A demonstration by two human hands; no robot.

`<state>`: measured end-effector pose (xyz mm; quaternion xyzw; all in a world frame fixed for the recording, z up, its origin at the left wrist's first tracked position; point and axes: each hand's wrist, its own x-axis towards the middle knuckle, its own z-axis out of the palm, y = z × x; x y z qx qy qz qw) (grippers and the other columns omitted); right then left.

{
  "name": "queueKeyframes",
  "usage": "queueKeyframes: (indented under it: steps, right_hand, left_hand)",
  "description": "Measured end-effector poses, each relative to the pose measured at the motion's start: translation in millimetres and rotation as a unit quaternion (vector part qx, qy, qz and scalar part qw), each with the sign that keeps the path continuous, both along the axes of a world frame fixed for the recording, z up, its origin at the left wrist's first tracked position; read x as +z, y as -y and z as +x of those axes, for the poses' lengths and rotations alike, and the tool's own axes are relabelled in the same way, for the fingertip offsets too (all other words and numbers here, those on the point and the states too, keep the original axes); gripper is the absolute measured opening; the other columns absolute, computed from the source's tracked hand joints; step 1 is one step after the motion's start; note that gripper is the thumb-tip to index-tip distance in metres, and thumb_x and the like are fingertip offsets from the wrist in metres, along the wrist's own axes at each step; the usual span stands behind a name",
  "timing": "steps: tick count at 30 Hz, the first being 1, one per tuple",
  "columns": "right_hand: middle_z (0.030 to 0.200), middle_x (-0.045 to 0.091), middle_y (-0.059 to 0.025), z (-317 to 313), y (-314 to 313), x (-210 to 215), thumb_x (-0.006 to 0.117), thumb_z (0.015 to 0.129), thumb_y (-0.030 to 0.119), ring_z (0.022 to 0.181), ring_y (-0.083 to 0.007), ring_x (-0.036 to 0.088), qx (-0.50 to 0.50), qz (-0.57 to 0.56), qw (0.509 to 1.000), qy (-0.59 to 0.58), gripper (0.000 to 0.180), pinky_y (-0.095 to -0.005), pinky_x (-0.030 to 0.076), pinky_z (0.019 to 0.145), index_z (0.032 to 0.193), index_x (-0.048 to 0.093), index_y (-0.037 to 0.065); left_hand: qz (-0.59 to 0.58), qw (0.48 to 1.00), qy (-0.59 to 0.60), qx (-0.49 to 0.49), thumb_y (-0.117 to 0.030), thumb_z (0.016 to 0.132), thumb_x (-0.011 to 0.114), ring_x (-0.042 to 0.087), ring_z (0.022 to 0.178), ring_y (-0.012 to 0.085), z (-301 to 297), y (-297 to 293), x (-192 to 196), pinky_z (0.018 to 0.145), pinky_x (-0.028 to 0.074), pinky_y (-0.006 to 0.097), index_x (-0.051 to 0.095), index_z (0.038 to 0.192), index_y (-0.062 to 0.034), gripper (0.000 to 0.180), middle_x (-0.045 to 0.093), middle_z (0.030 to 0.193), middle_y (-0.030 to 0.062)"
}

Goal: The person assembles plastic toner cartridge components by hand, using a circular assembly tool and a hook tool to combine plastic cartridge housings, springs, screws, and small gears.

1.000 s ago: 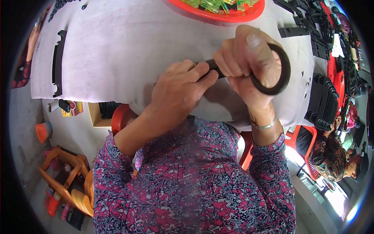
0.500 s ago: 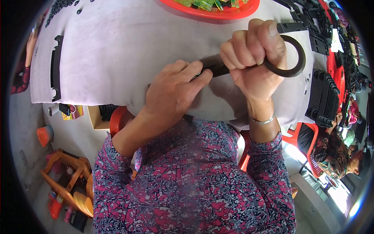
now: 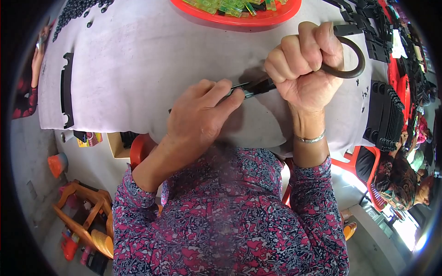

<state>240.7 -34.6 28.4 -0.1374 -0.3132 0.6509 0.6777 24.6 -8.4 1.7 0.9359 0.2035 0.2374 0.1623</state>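
My right hand (image 3: 306, 69) is wrapped in a fist round a pair of dark scissors with a large ring handle (image 3: 358, 64). One ring sticks out past my thumb; the other handle is hidden in the fist. The dark end on the other side of the fist points left and meets a slim black plastic piece (image 3: 239, 90) with a greenish glint. That piece is pinched in the fingers of my left hand (image 3: 195, 112), which hides most of it. Both hands are raised just over the near part of the cloth-covered table (image 3: 138, 69).
A red tray (image 3: 239, 22) of clear yellow-green pieces stands at the far side. Small black beads (image 3: 76, 16) lie far left, above a notched black strip (image 3: 67, 89). Stacked black parts (image 3: 386, 112) line the right edge. Another person's arm (image 3: 36, 64) is at the left.
My right fist has shifted slightly right and the ring has tilted up. My left hand has moved a little left and down, so more of the black piece shows between the hands.
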Motion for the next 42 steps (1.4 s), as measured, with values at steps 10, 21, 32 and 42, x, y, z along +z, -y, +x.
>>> queueKeyframes:
  steps: [10, 21, 32, 42]
  right_hand:
    - [0.054, 0.032, 0.005, -1.3, -0.2, -3.0, 0.036, 0.107, 0.041, 0.048, -0.0097, 0.02, 0.005, -0.004, 1.0, -0.004, 0.049, -0.0283, 0.019, 0.046, 0.066, 0.037, 0.014]
    - [0.054, 0.03, 0.0059, 2.0, -1.0, -8.0, 0.037, 0.105, 0.038, 0.047, -0.0097, 0.019, 0.01, -0.007, 1.0, -0.003, 0.046, -0.0282, 0.019, 0.045, 0.065, 0.038, 0.015]
    - [0.045, 0.022, 0.0063, -1.7, -30.4, -33.8, 0.042, 0.104, 0.043, 0.039, -0.0093, 0.01, 0.059, 0.218, 0.966, -0.129, 0.052, -0.0262, 0.016, 0.039, 0.059, 0.034, 0.018]
    - [0.054, 0.027, 0.0046, -2.7, 3.6, 10.2, 0.042, 0.102, 0.034, 0.049, -0.0094, 0.019, -0.071, -0.018, 0.997, 0.014, 0.042, -0.0272, 0.017, 0.045, 0.064, 0.034, 0.016]
  left_hand:
    - [-0.007, 1.0, -0.001, 0.006, -0.007, 0.073, 0.064, 0.059, 0.086, 0.0197, 0.3, 1.3, 0.4, 0.071, 0.053, 0.034, 0.066, 0.104, -0.0115, 0.031, 0.057, 0.1, 0.0009]
    - [-0.003, 1.0, 0.014, -0.003, -0.005, 0.073, 0.064, 0.059, 0.085, 0.0209, 0.8, 1.0, -2.8, 0.07, 0.052, 0.033, 0.067, 0.104, -0.008, 0.031, 0.058, 0.102, 0.0029]
    - [0.013, 1.0, 0.017, 0.001, -0.004, 0.071, 0.064, 0.06, 0.083, 0.0218, 3.1, 0.7, -1.9, 0.069, 0.053, 0.034, 0.067, 0.102, -0.0074, 0.032, 0.059, 0.1, 0.0032]
    - [0.027, 0.999, 0.024, -0.001, -0.01, 0.074, 0.062, 0.059, 0.077, 0.023, 1.6, -0.2, -6.7, 0.066, 0.05, 0.036, 0.066, 0.1, -0.0091, 0.027, 0.059, 0.095, 0.0057]
